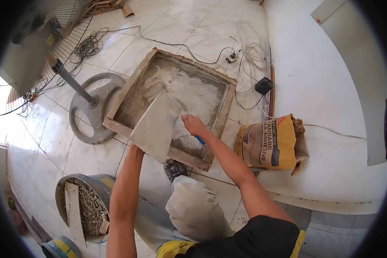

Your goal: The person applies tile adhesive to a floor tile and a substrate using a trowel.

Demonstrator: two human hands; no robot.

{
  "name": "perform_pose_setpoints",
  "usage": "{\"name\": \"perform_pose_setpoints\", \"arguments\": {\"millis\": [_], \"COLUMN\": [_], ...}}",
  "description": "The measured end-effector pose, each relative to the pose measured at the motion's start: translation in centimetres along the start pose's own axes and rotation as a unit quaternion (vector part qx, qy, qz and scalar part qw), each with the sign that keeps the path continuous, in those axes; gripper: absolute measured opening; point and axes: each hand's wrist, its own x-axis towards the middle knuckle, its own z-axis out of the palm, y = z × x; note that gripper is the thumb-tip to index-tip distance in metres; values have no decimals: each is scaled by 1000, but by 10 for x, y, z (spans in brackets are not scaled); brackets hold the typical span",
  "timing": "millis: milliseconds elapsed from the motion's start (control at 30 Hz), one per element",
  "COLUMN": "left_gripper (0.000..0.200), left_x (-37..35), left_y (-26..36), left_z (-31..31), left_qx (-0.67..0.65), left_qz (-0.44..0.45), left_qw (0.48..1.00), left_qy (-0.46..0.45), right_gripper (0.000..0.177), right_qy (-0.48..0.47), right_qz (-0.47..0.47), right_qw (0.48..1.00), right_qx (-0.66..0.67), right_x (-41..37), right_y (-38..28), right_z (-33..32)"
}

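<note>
A pale square tile (157, 127) is tilted above the near left part of a wooden-framed mixing tray (131, 92). My left hand (136, 151) holds the tile at its lower edge, its fingers mostly hidden behind it. Closed around a blue-handled trowel (199, 139) is my right hand (193, 124), just right of the tile. The trowel's blade is blurred and partly hidden near the tile's right edge. Greyish-white wet mortar (193, 92) is smeared across the tray's bottom.
A fan stand (92, 101) rises left of the tray. To the right stands an opened tile adhesive bag (266, 144). Cables (172, 45) cross the tiled floor behind, beside a black adapter (264, 86). A bucket of debris (88, 206) is at lower left.
</note>
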Motion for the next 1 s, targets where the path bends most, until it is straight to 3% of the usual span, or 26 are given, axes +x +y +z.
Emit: {"name": "perform_pose_setpoints", "arguments": {"millis": [33,67,100,133,167,200,233,300,333,367,500,567,633,700,767,800,867,1000], "left_gripper": [48,48,48,49,50,46,46,37,42,42,43,42,44,46,48,49,50,48], "left_x": [-2,-2,5,12,24,37,44,52,56,58,60,58,59,53,46,50,46,62], "left_y": [1,4,10,16,20,18,21,29,28,26,17,15,12,5,3,5,4,11], "left_z": [2,7,9,12,19,9,21,53,55,56,68,74,79,70,70,71,71,74], "left_qx": [-9,-17,-25,-33,-48,-11,-17,-120,-151,-153,-156,-151,-129,-152,-171,-162,-155,-108], "left_qz": [8,16,17,18,13,59,61,199,216,213,246,246,215,204,195,205,206,228], "left_qw": [1000,999,995,989,969,939,940,835,805,806,783,765,726,737,747,752,749,750], "left_qy": [17,40,93,145,244,338,336,499,532,531,549,575,641,626,612,605,610,611], "right_gripper": [35,37,37,39,42,42,42,43,43,43,44,47,48,49,51,51,52,51], "right_qy": [-109,-206,-208,-189,-166,-168,-168,-166,-161,-156,-175,-129,-132,-132,-189,-190,-104,-117], "right_qz": [225,426,420,440,457,456,441,425,421,417,399,395,408,418,457,450,462,449], "right_qw": [955,826,830,801,771,774,765,756,737,716,724,769,781,795,738,742,754,721], "right_qx": [159,306,303,359,411,405,439,470,504,538,534,486,454,419,459,460,455,515], "right_x": [3,13,13,0,-10,-18,-25,-30,-30,-30,-20,-24,-24,-27,-26,-24,-29,-14], "right_y": [0,-3,-12,-30,-44,-56,-66,-87,-100,-111,-133,-130,-126,-111,-107,-105,-119,-128], "right_z": [-15,-31,-47,-72,-97,-116,-132,-161,-173,-180,-170,-140,-106,-81,-72,-68,-92,-104]}}
